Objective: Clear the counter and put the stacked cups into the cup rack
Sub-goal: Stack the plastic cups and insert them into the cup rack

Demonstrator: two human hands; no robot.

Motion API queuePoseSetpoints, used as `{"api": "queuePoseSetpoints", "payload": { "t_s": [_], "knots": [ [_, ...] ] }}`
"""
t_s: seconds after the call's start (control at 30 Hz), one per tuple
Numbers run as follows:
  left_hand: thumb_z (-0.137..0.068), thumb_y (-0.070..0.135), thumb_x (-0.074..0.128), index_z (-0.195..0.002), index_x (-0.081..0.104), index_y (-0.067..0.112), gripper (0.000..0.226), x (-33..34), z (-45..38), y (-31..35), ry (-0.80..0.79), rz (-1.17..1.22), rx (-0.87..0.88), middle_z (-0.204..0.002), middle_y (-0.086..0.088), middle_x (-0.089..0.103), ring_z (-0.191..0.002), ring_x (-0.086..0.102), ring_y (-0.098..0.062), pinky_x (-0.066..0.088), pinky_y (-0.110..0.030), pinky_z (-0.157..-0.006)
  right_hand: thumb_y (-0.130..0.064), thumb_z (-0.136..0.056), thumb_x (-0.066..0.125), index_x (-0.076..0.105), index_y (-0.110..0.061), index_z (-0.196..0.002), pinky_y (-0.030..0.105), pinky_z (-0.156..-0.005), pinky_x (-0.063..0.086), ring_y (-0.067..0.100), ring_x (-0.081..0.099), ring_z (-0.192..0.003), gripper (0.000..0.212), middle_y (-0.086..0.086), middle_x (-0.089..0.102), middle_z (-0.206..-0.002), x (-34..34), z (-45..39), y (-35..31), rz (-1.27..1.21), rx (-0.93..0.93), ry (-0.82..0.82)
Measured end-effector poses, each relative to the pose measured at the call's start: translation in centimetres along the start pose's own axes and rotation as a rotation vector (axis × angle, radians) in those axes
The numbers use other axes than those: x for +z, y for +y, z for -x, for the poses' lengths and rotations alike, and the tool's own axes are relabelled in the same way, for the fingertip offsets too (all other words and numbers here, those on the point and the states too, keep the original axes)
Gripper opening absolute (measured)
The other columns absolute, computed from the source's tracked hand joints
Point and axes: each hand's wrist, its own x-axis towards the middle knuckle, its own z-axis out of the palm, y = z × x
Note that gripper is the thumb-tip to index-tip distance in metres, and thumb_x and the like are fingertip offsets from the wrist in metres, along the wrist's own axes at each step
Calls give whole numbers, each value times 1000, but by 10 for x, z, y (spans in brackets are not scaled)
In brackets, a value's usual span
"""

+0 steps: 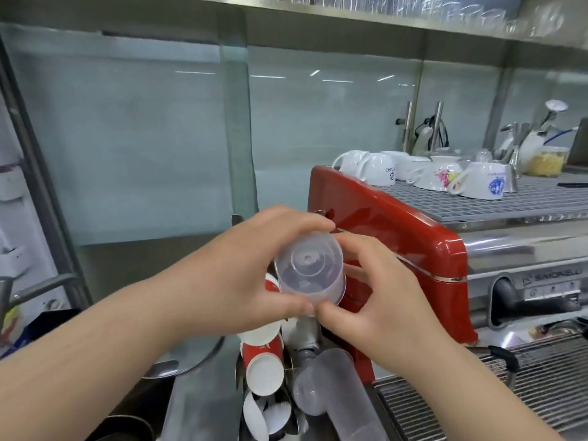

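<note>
Head view: held up at centre frame, a stack of clear plastic cups (309,271), base turned toward the camera and tilted. Gripped from the left by the left hand (254,275), fingers curled over the top of the stack and thumb wrapped under its rim. Pinched from the right by the right hand (375,294), fingertips on the stack's side and thumb meeting the left thumb below the rim. Just beneath the stack, the cup rack (296,374), loaded with red paper cups (262,361) lying with white bases toward the camera, and beside those, more clear plastic cups (334,383) in the neighbouring slots. Right of the hands, a red espresso machine (397,230) with a grey grille top. On that grille, white ceramic cups (378,170) upside down, one with a pink flower print (440,176), another with a blue mark (486,184). Farther back on the right, a clear jar of yellow contents (545,160) near metal pitchers. Behind everything, a pale glass backsplash (143,128) under a steel shelf. At lower left, a round metal lid (187,361) partly hidden by the left forearm.
</note>
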Motion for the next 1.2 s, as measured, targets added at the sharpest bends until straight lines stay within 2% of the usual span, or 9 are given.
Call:
{"api": "queuePoseSetpoints", "payload": {
  "t_s": [0.13,0.33,0.53,0.77,1.2],
  "knots": [
    [-71,36,80,-132,40,46,74,12,-5,-15,-8,3,-11,-123,26,46,-122,45,5,36,-10,-97,-29,-70,80,52,-37,-122,31,-92,50,1,52,-116,60,-24,54,-118,12,-1,10,-12,27,36],
    [-73,36,80,-135,43,37,73,17,-12,-31,14,-8,27,-123,26,47,-119,42,11,31,-5,-97,-29,-70,77,51,-29,-127,27,-94,48,-2,50,-115,62,-17,55,-121,23,-9,22,25,47,47],
    [-73,35,80,-136,43,36,73,22,-21,-43,22,-28,31,-123,20,49,-118,44,9,36,-11,-98,-27,-72,77,52,-26,-127,5,-91,36,-8,47,-113,61,-17,56,-121,28,-15,31,68,60,54],
    [-73,40,78,-137,42,37,73,27,-28,-55,32,-37,47,-124,17,50,-119,47,2,42,-22,-99,-23,-73,77,51,-24,-130,4,-93,34,-4,47,-116,63,-14,56,-126,33,-20,39,65,81,46],
    [-75,36,79,-137,42,36,72,31,-35,-64,42,-94,52,-124,20,48,-119,44,8,36,-12,-99,-21,-75,77,50,-26,-131,7,-95,35,-4,47,-118,63,-15,56,-126,44,-26,50,12,87,72]
  ]
}}
